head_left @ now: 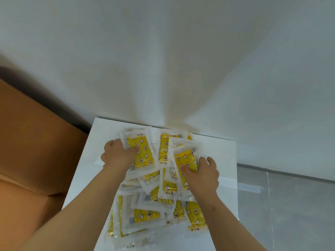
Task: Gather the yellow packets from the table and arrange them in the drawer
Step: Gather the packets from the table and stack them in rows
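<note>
A heap of several yellow packets (pixel 146 214) in clear wrappers, printed with stars and moons, covers the middle of a white table (pixel 81 169). My left hand (pixel 117 154) grips a stack of packets (pixel 143 156) at the far left of the heap, thumb on top. My right hand (pixel 203 174) grips another stack of packets (pixel 184 158) at the far right, thumb pressed on the top one. The drawer is out of view.
A brown cardboard box (pixel 27 151) stands against the table's left side. A white wall (pixel 163 60) rises right behind the table. Grey floor (pixel 290 205) lies to the right of the table edge.
</note>
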Demonstrator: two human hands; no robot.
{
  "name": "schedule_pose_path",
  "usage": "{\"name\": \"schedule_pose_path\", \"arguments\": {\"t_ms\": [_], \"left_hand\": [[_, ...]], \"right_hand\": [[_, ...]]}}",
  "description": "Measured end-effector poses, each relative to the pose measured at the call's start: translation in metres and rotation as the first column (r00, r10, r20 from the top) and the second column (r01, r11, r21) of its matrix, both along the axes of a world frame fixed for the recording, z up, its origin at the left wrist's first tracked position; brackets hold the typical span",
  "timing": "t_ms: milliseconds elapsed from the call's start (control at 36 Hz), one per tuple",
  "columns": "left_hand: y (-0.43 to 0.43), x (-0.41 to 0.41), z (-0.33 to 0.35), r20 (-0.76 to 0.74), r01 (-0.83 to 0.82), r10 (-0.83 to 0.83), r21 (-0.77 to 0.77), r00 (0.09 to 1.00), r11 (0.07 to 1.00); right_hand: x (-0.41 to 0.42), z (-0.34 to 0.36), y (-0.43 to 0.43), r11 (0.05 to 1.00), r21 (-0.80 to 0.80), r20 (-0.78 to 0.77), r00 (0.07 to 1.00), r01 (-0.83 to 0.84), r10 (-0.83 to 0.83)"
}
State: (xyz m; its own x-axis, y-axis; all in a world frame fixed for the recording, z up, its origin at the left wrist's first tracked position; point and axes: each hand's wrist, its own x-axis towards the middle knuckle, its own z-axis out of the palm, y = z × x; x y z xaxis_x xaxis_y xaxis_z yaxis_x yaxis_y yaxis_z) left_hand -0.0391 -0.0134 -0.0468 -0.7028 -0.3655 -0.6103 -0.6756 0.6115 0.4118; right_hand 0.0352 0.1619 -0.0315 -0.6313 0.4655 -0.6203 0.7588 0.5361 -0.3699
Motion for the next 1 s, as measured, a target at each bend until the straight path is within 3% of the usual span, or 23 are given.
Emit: {"name": "schedule_pose_path", "arguments": {"t_ms": [139,250,333,389,500,778,889,1000], "left_hand": [[0.015,0.011,0.005,-0.018,0.016,-0.013,0.154,1.0,0.988],[0.03,0.034,0.013,-0.056,0.196,-0.194,0.043,0.979,0.98],[0.03,0.052,0.014,-0.026,0.217,-0.218,-0.045,0.976,0.975],[0.026,0.064,0.014,-0.013,0.185,-0.185,-0.028,0.983,0.982],[0.02,0.082,0.017,-0.035,0.008,-0.001,0.178,0.999,0.984],[0.027,0.105,0.048,-0.002,0.029,-0.029,0.137,1.0,0.99],[0.024,0.119,0.059,0.008,-0.044,0.044,0.211,0.999,0.976],[0.02,0.13,0.077,0.093,-0.253,0.235,0.376,0.968,0.892]], "right_hand": [[0.005,-0.006,-0.001,1.0,-0.027,-0.05,0.999,0.014,-0.015],[0.019,-0.011,-0.011,0.999,0.039,-0.104,0.995,0.014,-0.01],[0.031,-0.008,-0.017,0.998,0.055,-0.092,0.996,0.019,-0.014],[0.04,-0.006,-0.018,0.997,0.069,-0.088,0.996,0.019,-0.013],[0.054,-0.001,-0.02,0.999,0.05,-0.06,0.998,0.009,-0.006],[0.073,0.025,-0.019,0.996,-0.081,-0.119,0.993,-0.024,0.015],[0.082,0.041,-0.013,0.967,-0.242,-0.231,0.964,0.075,-0.132],[0.092,0.062,-0.012,0.923,-0.361,-0.265,0.933,0.136,-0.241]]}}
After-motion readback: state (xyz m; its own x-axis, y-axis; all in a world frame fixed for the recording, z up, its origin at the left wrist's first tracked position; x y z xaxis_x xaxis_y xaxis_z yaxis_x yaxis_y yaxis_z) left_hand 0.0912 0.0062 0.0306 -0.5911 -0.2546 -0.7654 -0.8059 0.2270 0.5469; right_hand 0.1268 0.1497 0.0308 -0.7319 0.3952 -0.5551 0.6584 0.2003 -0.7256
